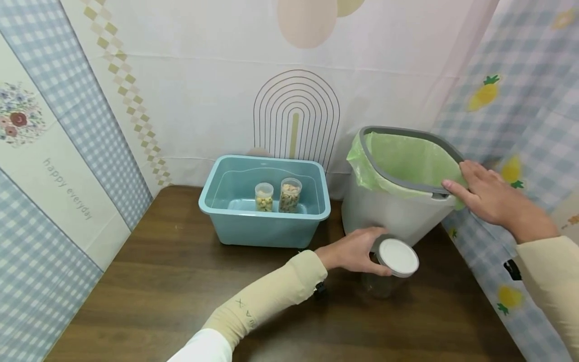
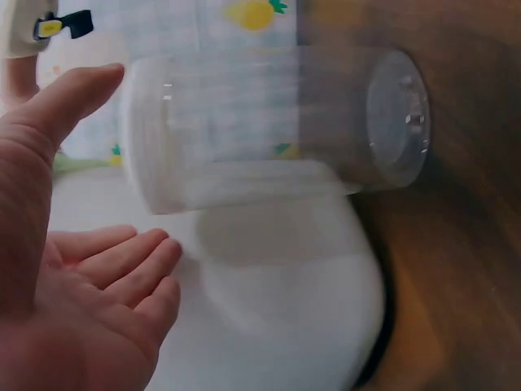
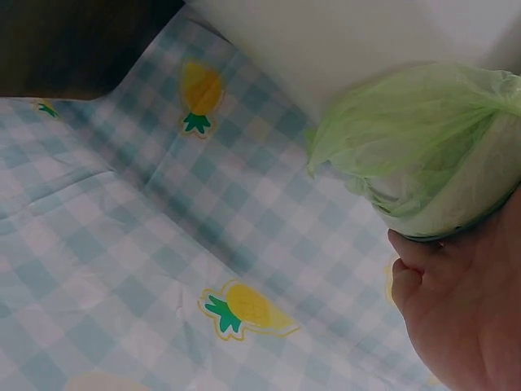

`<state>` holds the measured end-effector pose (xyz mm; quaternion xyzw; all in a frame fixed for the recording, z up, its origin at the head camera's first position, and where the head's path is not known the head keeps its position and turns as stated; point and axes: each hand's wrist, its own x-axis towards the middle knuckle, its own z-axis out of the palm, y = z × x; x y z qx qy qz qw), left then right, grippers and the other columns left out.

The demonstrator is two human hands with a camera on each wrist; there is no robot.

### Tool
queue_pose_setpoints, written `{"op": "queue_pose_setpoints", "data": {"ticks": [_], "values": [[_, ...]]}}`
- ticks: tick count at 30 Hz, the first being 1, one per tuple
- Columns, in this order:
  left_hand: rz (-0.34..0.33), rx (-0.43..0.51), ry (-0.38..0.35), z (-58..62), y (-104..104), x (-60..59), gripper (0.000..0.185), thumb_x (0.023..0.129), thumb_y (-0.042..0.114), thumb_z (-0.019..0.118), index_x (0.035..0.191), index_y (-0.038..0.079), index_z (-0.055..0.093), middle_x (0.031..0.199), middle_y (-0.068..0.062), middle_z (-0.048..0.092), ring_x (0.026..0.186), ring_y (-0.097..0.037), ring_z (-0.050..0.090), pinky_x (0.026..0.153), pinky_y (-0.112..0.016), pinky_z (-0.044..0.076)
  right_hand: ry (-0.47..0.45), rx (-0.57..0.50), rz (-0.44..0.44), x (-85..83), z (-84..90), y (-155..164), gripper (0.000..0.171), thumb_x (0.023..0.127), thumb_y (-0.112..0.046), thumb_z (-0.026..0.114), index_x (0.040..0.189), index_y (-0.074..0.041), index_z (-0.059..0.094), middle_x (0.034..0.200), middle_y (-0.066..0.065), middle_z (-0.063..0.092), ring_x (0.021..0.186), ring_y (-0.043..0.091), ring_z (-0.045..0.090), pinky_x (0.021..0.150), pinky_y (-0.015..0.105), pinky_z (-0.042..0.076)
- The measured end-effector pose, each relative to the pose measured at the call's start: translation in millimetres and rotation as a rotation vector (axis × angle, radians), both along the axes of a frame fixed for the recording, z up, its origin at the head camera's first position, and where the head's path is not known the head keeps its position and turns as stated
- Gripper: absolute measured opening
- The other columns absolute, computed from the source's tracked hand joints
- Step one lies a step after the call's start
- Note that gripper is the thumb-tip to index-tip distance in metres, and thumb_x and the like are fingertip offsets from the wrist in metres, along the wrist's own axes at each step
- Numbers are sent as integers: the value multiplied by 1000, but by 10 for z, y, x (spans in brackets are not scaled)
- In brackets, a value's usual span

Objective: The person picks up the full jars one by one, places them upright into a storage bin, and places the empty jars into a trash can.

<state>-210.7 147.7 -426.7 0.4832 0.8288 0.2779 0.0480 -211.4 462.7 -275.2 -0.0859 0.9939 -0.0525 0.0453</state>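
Observation:
A clear plastic jar (image 1: 392,266) with a white lid stands on the brown table, just in front of a white bin (image 1: 393,213). My left hand (image 1: 362,250) is beside the jar with its thumb and fingers straight. In the left wrist view the jar (image 2: 277,122) sits apart from the spread left hand (image 2: 122,171), and the bin (image 2: 285,301) is behind. My right hand (image 1: 475,188) rests flat on the bin's grey rim and its green bag (image 1: 407,158). In the right wrist view the palm of the right hand (image 3: 464,318) touches the green bag (image 3: 415,138).
A teal tub (image 1: 212,193) stands at the back of the table (image 1: 158,301) and holds two lidded snack jars (image 1: 264,196) (image 1: 290,194). Patterned cloth walls close in the back and both sides, with the pineapple cloth (image 1: 520,125) right next to the bin.

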Motion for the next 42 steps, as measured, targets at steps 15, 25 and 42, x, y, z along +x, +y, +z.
{"op": "queue_pose_setpoints", "data": {"ticks": [15, 25, 42], "values": [[24, 81, -132, -223, 141, -120, 93, 81, 47, 90, 156, 10, 48, 145, -2, 62, 123, -6, 60, 99, -9, 45, 13, -22, 9, -45, 10, -25, 87, 114, -53, 25, 164, 12, -5, 168, 44, -2, 157, 62, -1, 126, 75, -5], [0, 199, -304, -270, 161, -141, 82, 78, 33, 95, 147, 11, 57, 137, 0, 67, 116, 1, 60, 97, -9, 46, 14, -14, 4, -43, 15, -18, 87, 114, -54, 24, 164, 12, -5, 168, 44, -3, 156, 62, -1, 125, 75, -4], [48, 219, -303, -100, -139, -118, 77, 75, 36, 97, 140, 14, 62, 132, 3, 70, 120, -1, 63, 103, -12, 49, 29, -20, 16, -32, -16, -11, 85, 115, -51, 25, 164, 12, -3, 167, 45, 1, 155, 63, 3, 124, 77, -1]]}}
